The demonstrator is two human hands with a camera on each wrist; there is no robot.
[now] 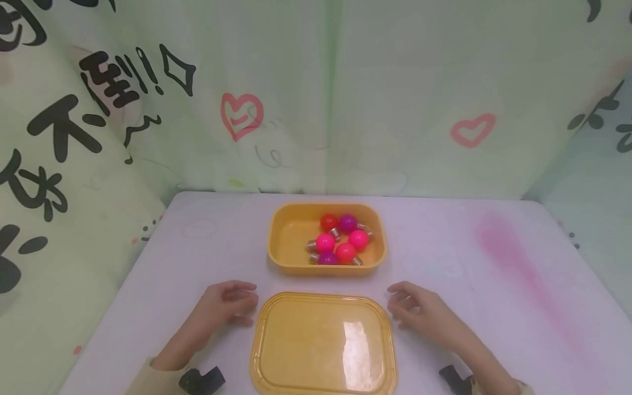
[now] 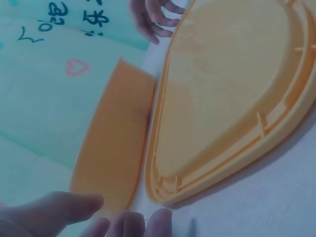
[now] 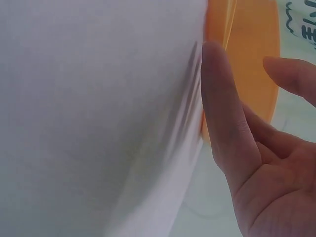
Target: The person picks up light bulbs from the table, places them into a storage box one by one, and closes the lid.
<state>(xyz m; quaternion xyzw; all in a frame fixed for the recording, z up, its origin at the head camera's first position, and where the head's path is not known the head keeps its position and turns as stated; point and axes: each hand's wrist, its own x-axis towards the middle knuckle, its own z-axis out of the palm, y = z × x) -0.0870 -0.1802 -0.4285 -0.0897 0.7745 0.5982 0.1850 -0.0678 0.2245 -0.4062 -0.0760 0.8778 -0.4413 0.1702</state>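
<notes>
Several round bulbs in red, pink and purple, with silver screw bases, lie in a yellow bin, mostly toward its right side. Nearer to me is a flat yellow lid with a raised, ribbed rim. My left hand hovers just off the lid's left edge, its fingers loosely bent around nothing. On the opposite side, my right hand is beside the lid's upper right corner, likewise relaxed and holding nothing. In the left wrist view the bin's outer wall stands past the lid.
A white cloth with a pink smear covers the table. Behind it hangs a pale green curtain with hearts and black lettering, which also runs along the left and right sides. Dark straps sit on both wrists.
</notes>
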